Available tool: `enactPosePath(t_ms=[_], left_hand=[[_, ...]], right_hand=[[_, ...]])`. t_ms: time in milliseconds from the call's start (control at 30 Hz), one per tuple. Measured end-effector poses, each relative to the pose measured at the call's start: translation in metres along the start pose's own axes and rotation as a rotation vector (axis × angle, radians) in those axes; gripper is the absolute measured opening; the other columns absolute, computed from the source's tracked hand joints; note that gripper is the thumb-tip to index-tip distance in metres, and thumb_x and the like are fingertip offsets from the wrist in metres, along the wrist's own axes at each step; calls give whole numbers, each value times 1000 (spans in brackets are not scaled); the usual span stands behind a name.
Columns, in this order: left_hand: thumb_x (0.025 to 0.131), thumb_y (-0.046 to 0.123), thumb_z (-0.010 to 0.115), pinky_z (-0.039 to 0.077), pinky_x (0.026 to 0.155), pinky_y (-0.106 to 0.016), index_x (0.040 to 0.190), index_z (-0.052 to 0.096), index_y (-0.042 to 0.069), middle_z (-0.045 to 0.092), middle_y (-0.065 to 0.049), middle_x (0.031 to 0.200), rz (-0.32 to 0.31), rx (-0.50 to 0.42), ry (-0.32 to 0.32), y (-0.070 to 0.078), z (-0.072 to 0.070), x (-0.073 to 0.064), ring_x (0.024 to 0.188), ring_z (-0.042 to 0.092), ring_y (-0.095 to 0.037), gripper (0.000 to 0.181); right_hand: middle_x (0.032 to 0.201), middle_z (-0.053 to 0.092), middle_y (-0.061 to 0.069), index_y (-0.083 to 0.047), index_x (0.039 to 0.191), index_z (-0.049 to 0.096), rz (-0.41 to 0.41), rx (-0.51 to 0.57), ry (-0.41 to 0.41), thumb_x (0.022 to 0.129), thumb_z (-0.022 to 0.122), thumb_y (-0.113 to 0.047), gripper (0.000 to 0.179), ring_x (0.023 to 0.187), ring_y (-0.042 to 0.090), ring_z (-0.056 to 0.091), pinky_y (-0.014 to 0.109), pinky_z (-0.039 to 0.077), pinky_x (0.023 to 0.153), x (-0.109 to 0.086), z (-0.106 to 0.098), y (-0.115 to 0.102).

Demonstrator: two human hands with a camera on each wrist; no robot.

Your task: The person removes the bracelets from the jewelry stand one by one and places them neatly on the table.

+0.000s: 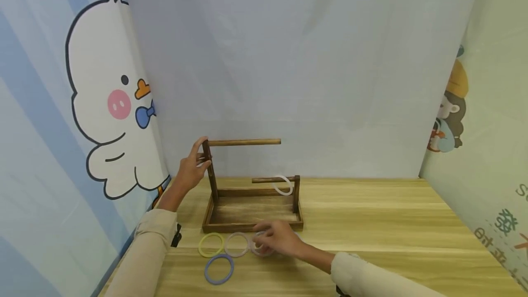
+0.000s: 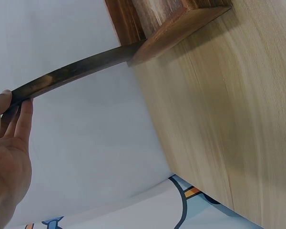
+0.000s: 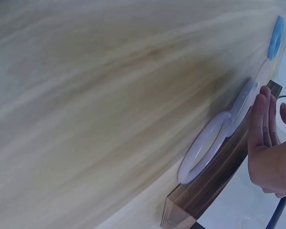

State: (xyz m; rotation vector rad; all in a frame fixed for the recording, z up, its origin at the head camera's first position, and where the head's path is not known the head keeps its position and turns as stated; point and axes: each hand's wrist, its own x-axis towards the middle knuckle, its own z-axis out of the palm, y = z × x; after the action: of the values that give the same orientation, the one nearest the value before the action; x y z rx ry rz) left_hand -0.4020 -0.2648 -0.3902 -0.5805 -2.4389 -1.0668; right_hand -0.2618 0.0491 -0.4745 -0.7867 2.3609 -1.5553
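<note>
A dark wooden rack [image 1: 253, 228] stands on the table, with a tray base and two posts, each bearing a horizontal bar. My left hand [image 1: 192, 172] grips the taller post [image 2: 76, 71] near its top, thumb on one side and fingers on the other. A white ring [image 1: 275, 189] hangs on the lower bar [image 1: 261, 180]. My right hand [image 1: 280, 238] is over the rings before the tray, fingers extended and thumb apart in the right wrist view. It partly hides a pale ring [image 3: 240, 107]. Another pale ring [image 3: 205, 148] lies against the rack's front edge.
Left of my right hand lie a yellow ring [image 1: 200, 247] and a pale pink ring [image 1: 237, 256]. A blue ring [image 1: 219, 283] lies closer to me. Printed curtains flank the wood-grain table [image 1: 371, 223], and a plain pale curtain [image 1: 309, 68] hangs behind it.
</note>
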Motion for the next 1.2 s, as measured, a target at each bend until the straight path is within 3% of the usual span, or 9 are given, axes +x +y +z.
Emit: enactPosePath(t_ms=[167, 333, 500, 933, 1200], left_hand=[[99, -3, 68, 60, 96, -55, 163, 27, 23, 63, -35, 131, -3, 6, 16, -2, 3, 1, 118, 67, -47, 80], [99, -3, 67, 60, 96, -56, 163, 26, 25, 64, -35, 130, -4, 4, 9, -2, 1, 1, 117, 67, -47, 81], [100, -2, 67, 60, 96, -57, 163, 26, 24, 64, -35, 130, 9, 13, 8, -3, 1, 1, 117, 67, -47, 81], [99, -3, 67, 60, 96, -56, 163, 26, 19, 63, -35, 130, 14, 9, -1, 0, 1, 2, 117, 67, -47, 79], [100, -4, 66, 59, 97, -56, 164, 24, 25, 63, -36, 130, 8, 6, 1, 2, 1, 0, 118, 66, -47, 82]], right_hand=[[90, 78, 19, 13, 123, 66, -26, -24, 21, 98, 71, -5, 31, 71, 32, 77, 31, 67, 63, -2, -14, 2], [92, 76, 27, 19, 126, 61, -66, 4, 45, 100, 69, -5, 36, 73, 42, 76, 44, 67, 63, -3, -31, 5], [95, 76, 27, 19, 127, 61, -60, -5, 90, 100, 68, -4, 36, 72, 42, 76, 52, 66, 65, -5, -46, 6], [91, 76, 26, 17, 125, 63, -26, -84, 172, 99, 71, -5, 35, 72, 41, 76, 48, 66, 64, -13, -72, 11], [95, 75, 29, 16, 125, 63, -15, -65, 198, 100, 70, -6, 34, 75, 37, 77, 41, 68, 66, -15, -83, 15]])
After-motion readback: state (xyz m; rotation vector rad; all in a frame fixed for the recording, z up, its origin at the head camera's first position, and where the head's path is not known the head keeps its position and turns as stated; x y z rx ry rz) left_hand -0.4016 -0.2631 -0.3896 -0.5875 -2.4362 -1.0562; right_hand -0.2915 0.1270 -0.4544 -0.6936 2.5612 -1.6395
